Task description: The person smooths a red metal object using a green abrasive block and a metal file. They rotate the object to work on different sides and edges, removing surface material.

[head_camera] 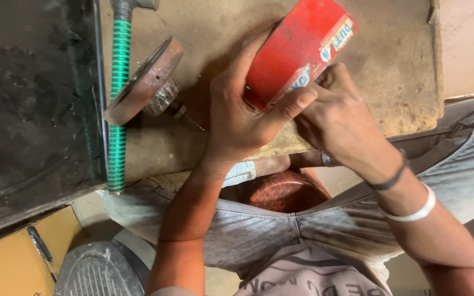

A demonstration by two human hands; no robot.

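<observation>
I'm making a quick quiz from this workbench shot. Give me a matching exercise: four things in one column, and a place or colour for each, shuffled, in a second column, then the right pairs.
Things:
1. red box
2. green hose
3. rusty metal disc
4. white bangle

Places or colours:
A. on the right wrist
B. leaning on its edge beside the hose
C. gripped by the left hand, with the right hand at its lower edge
D. ribbed, running along the left side of the bench

Pairs: 1-C, 2-D, 3-B, 4-A
</observation>
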